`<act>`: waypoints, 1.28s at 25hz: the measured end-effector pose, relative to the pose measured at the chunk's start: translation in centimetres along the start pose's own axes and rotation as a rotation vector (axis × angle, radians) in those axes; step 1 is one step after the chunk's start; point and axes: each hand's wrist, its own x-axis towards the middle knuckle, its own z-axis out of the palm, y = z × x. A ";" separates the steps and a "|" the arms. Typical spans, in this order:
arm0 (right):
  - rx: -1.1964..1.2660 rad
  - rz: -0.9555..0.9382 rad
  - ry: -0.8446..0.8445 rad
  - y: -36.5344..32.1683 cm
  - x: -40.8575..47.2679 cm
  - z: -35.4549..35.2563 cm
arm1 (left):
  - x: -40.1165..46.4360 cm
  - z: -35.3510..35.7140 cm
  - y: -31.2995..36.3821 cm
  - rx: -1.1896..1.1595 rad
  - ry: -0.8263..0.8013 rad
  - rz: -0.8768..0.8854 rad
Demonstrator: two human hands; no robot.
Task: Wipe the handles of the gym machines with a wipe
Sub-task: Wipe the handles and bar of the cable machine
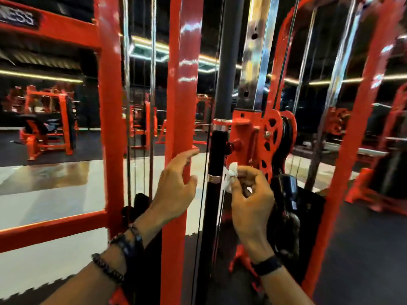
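Sign (18, 18) cut off at left — wipe (230, 177) part-hidden by fingers (244, 172)

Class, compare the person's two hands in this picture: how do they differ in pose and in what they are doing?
1. The right hand pinches a white wipe; the left hand holds nothing.
2. The right hand's fingers are curled; the left hand's are loosely extended.
3. The right hand is by the black handle; the left hand is at the red post.
Both wrists wear dark bands.
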 end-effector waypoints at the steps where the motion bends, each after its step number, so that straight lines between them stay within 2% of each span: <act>1: 0.016 0.030 0.019 0.3 0.5 0.7 | 1.6 -0.2 -0.6 -0.013 -0.053 0.055; 3: 0.024 0.068 0.073 0.7 1.2 2.3 | 5.1 -1.0 -1.3 -0.056 -0.140 0.210; 6: -0.077 -0.008 0.178 0.7 2.6 4.7 | 10.3 -1.9 -1.7 -0.062 -0.222 0.394; 11: -0.212 -0.208 0.242 -1.5 7.3 5.8 | 13.5 0.0 -3.6 -0.113 -0.347 0.547; 13: -0.305 -0.215 0.222 -0.5 5.4 5.6 | 13.8 0.4 -4.2 -0.180 -0.345 0.565; 17: -0.412 -0.066 0.154 2.5 -2.2 4.8 | 14.0 0.7 -4.5 -0.262 -0.344 0.606; 23: -0.536 -0.448 0.261 -2.1 5.6 6.7 | 14.3 0.4 -4.7 -0.312 -0.380 0.555; 25: -0.708 -0.490 0.232 -0.6 2.5 6.5 | 14.4 0.3 -4.7 -0.304 -0.394 0.563; 28: -0.890 -0.536 0.064 1.7 -3.0 6.9 | 14.7 0.3 -4.7 -0.308 -0.394 0.583; 32: -0.986 -0.708 0.130 -1.7 4.7 8.9 | 14.8 0.5 -4.7 -0.299 -0.374 0.611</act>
